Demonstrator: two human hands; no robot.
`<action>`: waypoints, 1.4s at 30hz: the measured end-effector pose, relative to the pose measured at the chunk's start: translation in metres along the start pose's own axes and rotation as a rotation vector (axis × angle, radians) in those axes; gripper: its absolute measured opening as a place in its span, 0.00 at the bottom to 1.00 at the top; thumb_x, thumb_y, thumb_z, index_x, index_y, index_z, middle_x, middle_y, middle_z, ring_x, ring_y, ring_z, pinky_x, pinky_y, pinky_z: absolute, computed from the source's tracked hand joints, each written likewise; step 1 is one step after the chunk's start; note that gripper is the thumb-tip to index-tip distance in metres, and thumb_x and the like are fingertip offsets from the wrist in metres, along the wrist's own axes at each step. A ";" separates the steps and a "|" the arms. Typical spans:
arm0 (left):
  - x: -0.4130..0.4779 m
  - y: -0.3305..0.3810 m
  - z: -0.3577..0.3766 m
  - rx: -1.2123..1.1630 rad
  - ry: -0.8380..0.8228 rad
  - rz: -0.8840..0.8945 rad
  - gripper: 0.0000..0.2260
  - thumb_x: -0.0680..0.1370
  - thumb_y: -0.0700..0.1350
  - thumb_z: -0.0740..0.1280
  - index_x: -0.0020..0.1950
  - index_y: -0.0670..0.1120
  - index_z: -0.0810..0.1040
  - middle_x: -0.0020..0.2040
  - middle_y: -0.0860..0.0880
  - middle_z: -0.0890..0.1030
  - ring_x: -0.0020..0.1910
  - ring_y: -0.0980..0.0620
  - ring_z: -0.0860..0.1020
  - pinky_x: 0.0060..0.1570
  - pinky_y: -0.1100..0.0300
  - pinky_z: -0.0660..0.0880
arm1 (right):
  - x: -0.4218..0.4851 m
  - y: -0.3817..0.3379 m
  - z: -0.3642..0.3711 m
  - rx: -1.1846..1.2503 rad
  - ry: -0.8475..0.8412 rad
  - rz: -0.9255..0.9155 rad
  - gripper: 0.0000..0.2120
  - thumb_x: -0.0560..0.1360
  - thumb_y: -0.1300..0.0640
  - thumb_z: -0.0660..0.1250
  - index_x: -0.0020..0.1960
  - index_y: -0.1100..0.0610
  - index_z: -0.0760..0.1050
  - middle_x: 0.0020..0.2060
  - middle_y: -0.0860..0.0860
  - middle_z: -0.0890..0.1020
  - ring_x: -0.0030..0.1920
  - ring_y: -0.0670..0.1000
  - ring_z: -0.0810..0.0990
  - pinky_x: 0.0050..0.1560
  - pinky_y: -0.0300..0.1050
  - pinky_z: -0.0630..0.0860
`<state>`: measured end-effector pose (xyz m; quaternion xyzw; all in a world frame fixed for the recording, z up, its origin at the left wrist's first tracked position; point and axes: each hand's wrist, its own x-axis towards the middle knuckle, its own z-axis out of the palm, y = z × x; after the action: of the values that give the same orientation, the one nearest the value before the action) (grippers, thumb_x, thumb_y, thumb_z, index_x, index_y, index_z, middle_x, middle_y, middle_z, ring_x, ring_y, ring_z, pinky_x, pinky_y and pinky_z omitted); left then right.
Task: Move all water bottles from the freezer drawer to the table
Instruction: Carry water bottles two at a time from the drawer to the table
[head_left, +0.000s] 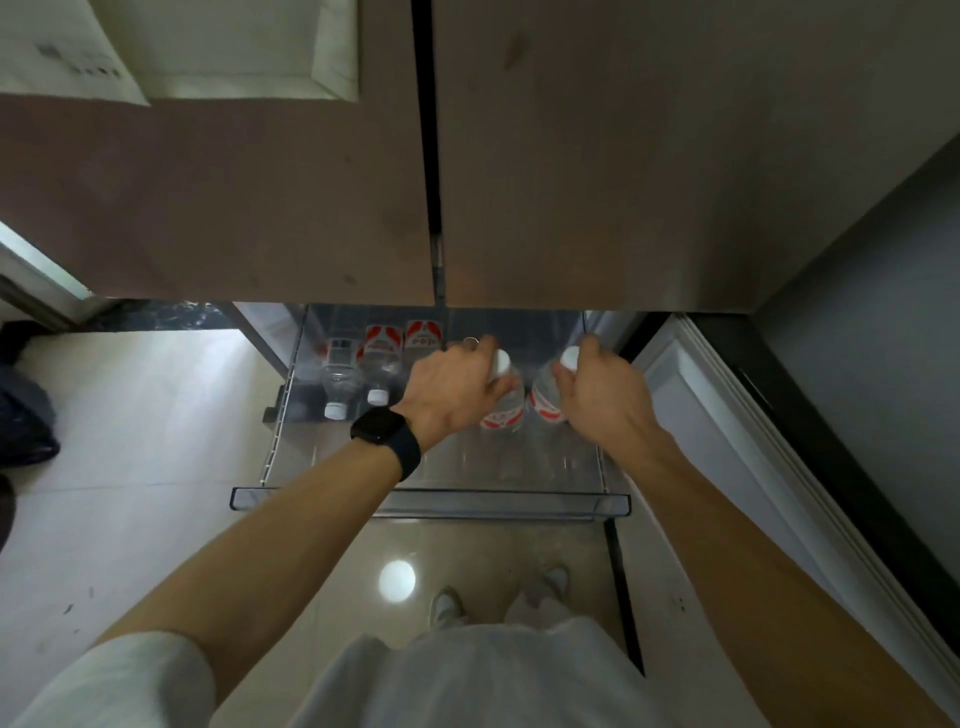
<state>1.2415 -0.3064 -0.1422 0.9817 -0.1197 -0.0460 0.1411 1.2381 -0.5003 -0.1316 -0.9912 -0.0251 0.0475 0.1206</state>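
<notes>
- Water bottles (379, 364) lie in the freezer drawer (431, 501). At least three sit toward its left side, two with caps pointing at its front wall. The table is not in view.
- Your left grip (452, 389) curls round the neck of one bottle (505, 410) near the drawer's middle.
- Your right grip (602, 395) pinches the neighbouring bottle (545, 402) just under its white cap, toward the drawer's right side.
- Gripping at the necks probably lets you draw both out together, clear of the drawer walls.
- Closed fridge doors (260, 182) overhang the drawer's back, so lift toward its front lip.
</notes>
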 end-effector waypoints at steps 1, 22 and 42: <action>0.000 0.002 0.001 0.000 -0.001 0.028 0.20 0.81 0.62 0.61 0.63 0.47 0.70 0.55 0.45 0.80 0.48 0.42 0.80 0.37 0.53 0.70 | -0.001 0.000 -0.002 -0.009 -0.021 -0.037 0.21 0.83 0.48 0.58 0.66 0.64 0.67 0.54 0.62 0.80 0.50 0.62 0.80 0.41 0.47 0.67; -0.031 -0.021 0.048 -0.528 0.048 0.044 0.26 0.74 0.65 0.68 0.68 0.58 0.69 0.67 0.50 0.70 0.64 0.50 0.72 0.60 0.55 0.73 | -0.034 0.018 0.047 0.858 -0.074 0.182 0.28 0.72 0.52 0.76 0.68 0.48 0.69 0.62 0.47 0.77 0.62 0.51 0.76 0.64 0.55 0.75; -0.025 -0.007 0.055 -0.569 -0.003 0.022 0.31 0.71 0.54 0.79 0.68 0.51 0.67 0.61 0.49 0.78 0.56 0.51 0.76 0.53 0.55 0.74 | -0.053 0.025 0.070 0.707 0.043 0.247 0.31 0.65 0.45 0.81 0.62 0.47 0.70 0.52 0.44 0.80 0.51 0.48 0.80 0.48 0.36 0.74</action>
<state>1.2124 -0.3079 -0.1956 0.9012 -0.1127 -0.0774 0.4112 1.1798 -0.5109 -0.2011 -0.8847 0.1149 0.0465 0.4493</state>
